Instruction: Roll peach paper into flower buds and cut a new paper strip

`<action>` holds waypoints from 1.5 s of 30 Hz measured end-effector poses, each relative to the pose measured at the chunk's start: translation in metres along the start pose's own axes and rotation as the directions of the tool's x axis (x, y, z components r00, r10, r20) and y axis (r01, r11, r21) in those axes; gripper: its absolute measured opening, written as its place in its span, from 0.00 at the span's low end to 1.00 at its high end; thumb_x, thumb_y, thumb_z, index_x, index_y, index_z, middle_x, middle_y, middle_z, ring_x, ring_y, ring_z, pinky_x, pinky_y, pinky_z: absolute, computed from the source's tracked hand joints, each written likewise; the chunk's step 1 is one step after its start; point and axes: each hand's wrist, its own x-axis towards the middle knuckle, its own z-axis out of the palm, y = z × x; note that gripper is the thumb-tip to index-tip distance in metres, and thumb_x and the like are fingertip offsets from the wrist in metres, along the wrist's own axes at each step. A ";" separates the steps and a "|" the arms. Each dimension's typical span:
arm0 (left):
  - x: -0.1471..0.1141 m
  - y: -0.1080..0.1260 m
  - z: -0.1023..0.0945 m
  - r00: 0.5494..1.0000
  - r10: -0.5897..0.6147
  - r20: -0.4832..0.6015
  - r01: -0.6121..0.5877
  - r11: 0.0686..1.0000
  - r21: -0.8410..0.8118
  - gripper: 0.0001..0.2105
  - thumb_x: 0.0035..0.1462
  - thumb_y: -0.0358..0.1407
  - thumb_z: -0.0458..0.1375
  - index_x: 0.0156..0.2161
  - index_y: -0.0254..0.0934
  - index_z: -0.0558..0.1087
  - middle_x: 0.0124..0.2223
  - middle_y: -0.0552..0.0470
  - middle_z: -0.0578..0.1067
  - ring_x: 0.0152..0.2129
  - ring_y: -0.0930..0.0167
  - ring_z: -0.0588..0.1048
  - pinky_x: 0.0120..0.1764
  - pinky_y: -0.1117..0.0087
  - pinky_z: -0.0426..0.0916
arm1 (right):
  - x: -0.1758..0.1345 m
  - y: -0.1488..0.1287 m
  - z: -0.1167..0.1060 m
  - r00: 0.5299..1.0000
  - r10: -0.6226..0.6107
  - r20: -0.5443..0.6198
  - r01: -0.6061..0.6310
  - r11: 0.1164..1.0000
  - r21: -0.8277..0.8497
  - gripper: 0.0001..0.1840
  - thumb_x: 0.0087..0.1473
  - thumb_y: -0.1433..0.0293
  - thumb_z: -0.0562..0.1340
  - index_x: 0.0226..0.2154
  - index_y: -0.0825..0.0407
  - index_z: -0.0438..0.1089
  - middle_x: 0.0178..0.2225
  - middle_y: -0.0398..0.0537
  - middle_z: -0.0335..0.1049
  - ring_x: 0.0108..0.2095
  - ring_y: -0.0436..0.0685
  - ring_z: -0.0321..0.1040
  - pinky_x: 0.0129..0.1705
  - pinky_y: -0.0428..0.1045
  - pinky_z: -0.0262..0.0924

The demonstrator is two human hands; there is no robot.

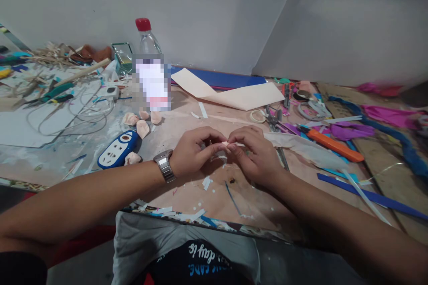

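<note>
Over the middle of the table, my left hand (197, 149) and my right hand (256, 153) meet fingertip to fingertip. Both are closed in a pinch on a small pale peach piece (225, 143), mostly hidden by the fingers; its material looks like paper, but I cannot be sure. To the left lie several crumpled peach paper rosettes (143, 129), one of them beside a blue-and-white power socket (117, 149). Behind my hands is a folded cream paper strip (230, 95). A white feather-like piece (304, 151) on a stick extends to the right of my right hand.
A red-capped bottle (150, 42) stands at the back by the wall. An orange utility knife (331, 142), pliers (277, 122) and a tape roll (258, 116) lie at right. Green-handled pliers (55, 93), a white cable and wood sticks (85, 71) clutter the left. Paper scraps (207, 182) lie in front.
</note>
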 end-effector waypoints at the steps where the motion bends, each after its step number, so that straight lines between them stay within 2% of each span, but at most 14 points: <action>1: 0.000 0.000 0.000 1.000 0.018 0.000 -0.018 1.000 0.018 0.08 0.63 0.40 0.65 0.41 0.36 0.81 0.37 0.49 0.82 0.32 0.72 0.78 0.36 0.71 0.72 | 0.000 0.000 0.000 1.000 0.001 -0.003 -0.001 1.000 0.003 0.04 0.68 0.68 0.61 0.39 0.48 0.68 0.35 0.45 0.75 0.38 0.57 0.71 0.47 0.57 0.56; 5: -0.001 0.001 0.000 0.997 0.073 0.010 -0.074 0.995 0.071 0.09 0.61 0.40 0.67 0.43 0.37 0.81 0.38 0.49 0.83 0.33 0.71 0.79 0.37 0.71 0.71 | 0.000 0.000 0.000 1.000 0.014 -0.003 -0.014 1.000 0.002 0.04 0.67 0.68 0.62 0.38 0.48 0.69 0.36 0.44 0.75 0.38 0.57 0.71 0.47 0.57 0.56; 10: -0.002 0.003 -0.001 0.998 0.056 0.024 -0.058 0.992 0.109 0.09 0.63 0.40 0.65 0.44 0.37 0.80 0.40 0.48 0.83 0.35 0.70 0.78 0.40 0.69 0.71 | -0.001 0.000 0.000 1.000 0.014 -0.008 -0.014 1.000 0.001 0.03 0.67 0.67 0.62 0.39 0.48 0.69 0.35 0.45 0.75 0.38 0.58 0.72 0.47 0.57 0.57; 15: -0.002 0.004 0.001 0.998 0.051 0.034 -0.054 0.994 0.098 0.11 0.63 0.42 0.65 0.43 0.37 0.78 0.37 0.48 0.81 0.32 0.71 0.76 0.36 0.70 0.70 | 0.000 -0.003 -0.001 0.999 0.033 -0.004 -0.033 0.999 -0.003 0.05 0.67 0.65 0.61 0.37 0.48 0.69 0.35 0.46 0.76 0.37 0.59 0.71 0.46 0.58 0.58; 23: -0.001 0.003 0.000 0.994 0.029 0.106 -0.040 0.994 0.105 0.11 0.65 0.42 0.62 0.43 0.35 0.76 0.38 0.49 0.80 0.32 0.72 0.75 0.37 0.71 0.69 | 0.001 -0.005 -0.003 0.999 0.039 -0.011 -0.039 0.999 0.029 0.05 0.66 0.67 0.61 0.36 0.48 0.68 0.34 0.45 0.74 0.37 0.58 0.70 0.47 0.57 0.57; 28: -0.001 0.005 0.000 0.992 0.046 0.118 -0.054 0.996 0.071 0.10 0.65 0.41 0.62 0.42 0.35 0.76 0.37 0.50 0.80 0.31 0.73 0.75 0.36 0.72 0.69 | 0.002 -0.007 -0.004 0.998 0.051 0.024 -0.052 0.997 0.059 0.06 0.66 0.68 0.61 0.34 0.49 0.68 0.33 0.45 0.73 0.35 0.57 0.70 0.45 0.56 0.57; 37: 0.001 0.006 -0.002 0.997 0.042 0.062 -0.045 0.997 0.057 0.09 0.62 0.41 0.66 0.40 0.37 0.80 0.37 0.49 0.81 0.33 0.71 0.76 0.38 0.70 0.70 | 0.001 -0.006 -0.002 0.994 0.093 0.058 -0.101 0.983 0.155 0.07 0.66 0.66 0.62 0.34 0.48 0.69 0.33 0.45 0.74 0.35 0.57 0.70 0.43 0.55 0.59; 45: -0.002 0.003 0.002 0.995 -0.093 0.028 0.095 0.989 -0.109 0.09 0.59 0.39 0.68 0.41 0.36 0.82 0.40 0.46 0.84 0.36 0.70 0.80 0.41 0.69 0.74 | 0.001 -0.004 -0.002 0.994 0.100 0.053 -0.106 0.986 0.126 0.05 0.65 0.67 0.63 0.35 0.48 0.70 0.34 0.45 0.75 0.35 0.57 0.71 0.43 0.55 0.60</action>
